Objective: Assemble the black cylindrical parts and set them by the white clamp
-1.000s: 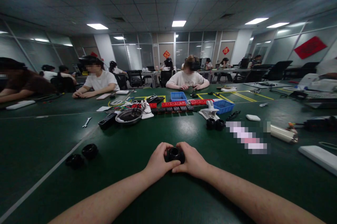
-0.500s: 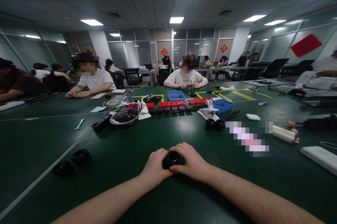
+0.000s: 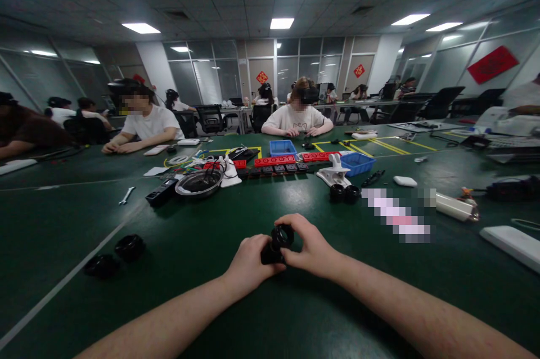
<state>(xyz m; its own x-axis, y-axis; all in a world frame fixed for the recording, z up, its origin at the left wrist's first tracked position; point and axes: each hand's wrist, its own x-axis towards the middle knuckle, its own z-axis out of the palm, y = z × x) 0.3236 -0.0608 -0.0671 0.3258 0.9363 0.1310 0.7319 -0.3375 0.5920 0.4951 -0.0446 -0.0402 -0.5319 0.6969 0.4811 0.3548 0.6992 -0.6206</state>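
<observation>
In front of me my left hand (image 3: 250, 260) is closed around a dark black fitting body (image 3: 270, 255), low over the green table. My right hand (image 3: 313, 245) pinches a black ring-shaped nut (image 3: 283, 236) between thumb and fingers, tilted so that its opening shows. The ring stands at the upper right of the body; whether they touch is hard to tell. To the left lie two more black rings, one nearer (image 3: 101, 265) and one farther (image 3: 130, 247). Another pair, a left one (image 3: 337, 193) and a right one (image 3: 352, 194), sits beside a white clamp stand (image 3: 334, 171).
Across the middle are a round metal dish (image 3: 199, 190), a black box-shaped device (image 3: 161, 192), red socket strips (image 3: 274, 161) and a blue tray (image 3: 358, 164). A wrench (image 3: 127, 196) lies left; a white slab (image 3: 512, 247) lies right. A co-worker (image 3: 297, 117) sits opposite.
My right hand has lifted and tilted the black ring up from the fitting body. My left hand stays closed on the body. The view has shifted slightly.
</observation>
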